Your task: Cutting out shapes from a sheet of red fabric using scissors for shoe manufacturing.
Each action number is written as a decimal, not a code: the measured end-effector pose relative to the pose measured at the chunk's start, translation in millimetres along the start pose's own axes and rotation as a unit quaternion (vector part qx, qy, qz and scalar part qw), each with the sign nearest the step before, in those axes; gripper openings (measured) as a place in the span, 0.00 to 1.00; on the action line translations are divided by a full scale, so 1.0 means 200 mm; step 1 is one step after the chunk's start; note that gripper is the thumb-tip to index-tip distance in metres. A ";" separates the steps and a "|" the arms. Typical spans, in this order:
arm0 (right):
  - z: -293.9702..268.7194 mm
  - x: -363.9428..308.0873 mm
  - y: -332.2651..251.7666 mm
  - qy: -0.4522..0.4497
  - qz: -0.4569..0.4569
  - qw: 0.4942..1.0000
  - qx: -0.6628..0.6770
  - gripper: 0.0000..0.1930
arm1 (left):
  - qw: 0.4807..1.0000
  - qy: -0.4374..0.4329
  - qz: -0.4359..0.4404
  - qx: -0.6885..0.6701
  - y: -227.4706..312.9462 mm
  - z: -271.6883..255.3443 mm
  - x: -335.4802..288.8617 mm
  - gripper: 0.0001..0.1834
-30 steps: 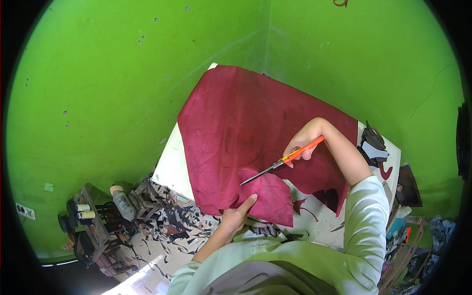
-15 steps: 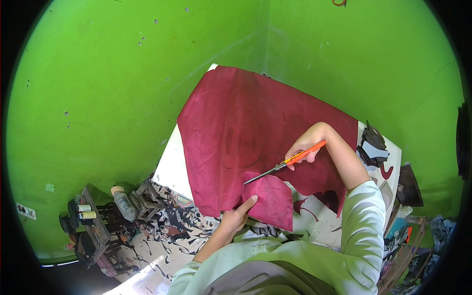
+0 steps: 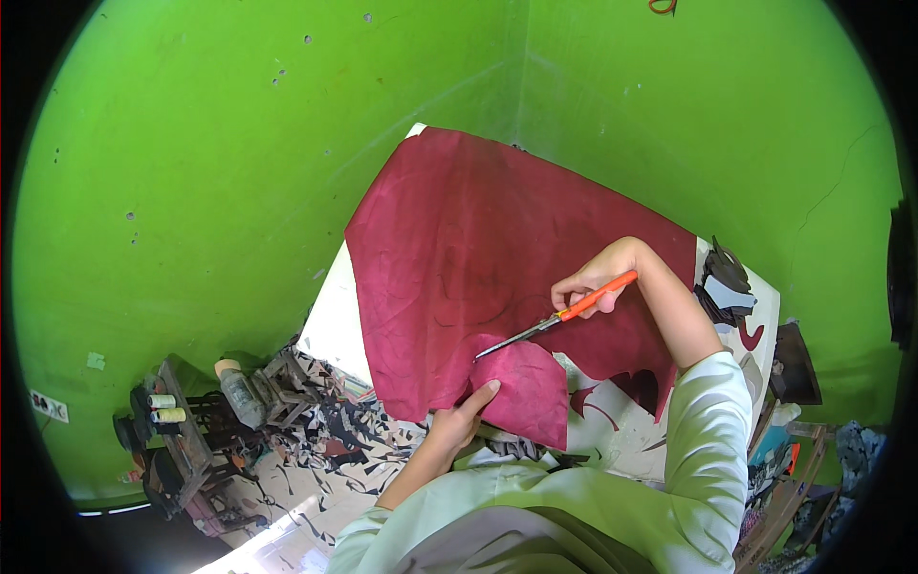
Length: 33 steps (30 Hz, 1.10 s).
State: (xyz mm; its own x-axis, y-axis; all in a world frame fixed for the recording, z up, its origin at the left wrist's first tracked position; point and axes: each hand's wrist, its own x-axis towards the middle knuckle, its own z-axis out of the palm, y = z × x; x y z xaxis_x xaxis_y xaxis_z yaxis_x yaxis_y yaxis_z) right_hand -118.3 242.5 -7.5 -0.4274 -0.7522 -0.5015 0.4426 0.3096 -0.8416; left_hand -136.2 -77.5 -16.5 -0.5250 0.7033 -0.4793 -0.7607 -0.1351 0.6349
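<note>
A large dark-red sheet, which looks like leather or vinyl [image 3: 478, 220], covers most of the white table [image 3: 337, 320]. My right hand [image 3: 598, 279] is closed around the orange handles of a pair of scissors [image 3: 557, 320]. Their blades slant down to the left, lying along the cut at the upper edge of a partly cut flap [image 3: 526, 397] of the same material. Below the blade tips, my left hand [image 3: 457, 424] pinches the flap, with the thumb on top and the other fingers mostly hidden underneath.
Dark offcuts [image 3: 727, 282] are piled at the table's right end beside a curved red scrap [image 3: 752, 334]. On the left stand a wooden stool [image 3: 186, 440] with thread spools [image 3: 167, 415] and a capped jar [image 3: 242, 397]. Scraps litter the floor, and green walls [image 3: 239, 191] meet behind the table.
The scissors have shifted very slightly to the right, and the fingers of my right hand have loosened a little around the handles. My left hand stays on the flap.
</note>
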 end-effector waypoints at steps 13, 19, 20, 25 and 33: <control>0.06 -0.02 -0.05 0.070 -0.022 0.997 -0.023 0.29 | 0.921 0.030 0.190 0.339 0.03 0.04 0.00 0.17; 0.04 -0.03 -0.12 0.075 0.016 0.997 -0.028 0.29 | 0.902 0.097 0.248 0.340 0.02 0.05 0.05 0.18; 0.04 -0.04 -0.14 0.070 0.003 0.997 -0.033 0.29 | 0.924 0.091 0.216 0.301 0.02 0.05 0.05 0.20; 0.01 -0.03 -0.09 0.026 -0.037 0.999 -0.005 0.24 | 0.949 0.074 0.182 0.246 0.06 0.07 0.03 0.18; 0.03 -0.02 -0.09 0.060 -0.032 0.997 -0.033 0.16 | 0.967 0.042 0.120 0.222 0.08 0.06 0.03 0.23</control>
State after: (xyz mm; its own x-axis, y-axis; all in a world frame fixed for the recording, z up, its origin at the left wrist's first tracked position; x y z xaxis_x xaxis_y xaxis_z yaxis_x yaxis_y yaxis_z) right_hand -120.0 236.0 11.2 -0.5468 -0.6973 -0.4634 0.3596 0.3042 -0.8821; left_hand -146.2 -66.7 -1.4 -0.7096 0.6269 -0.3218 -0.3843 0.0385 0.9224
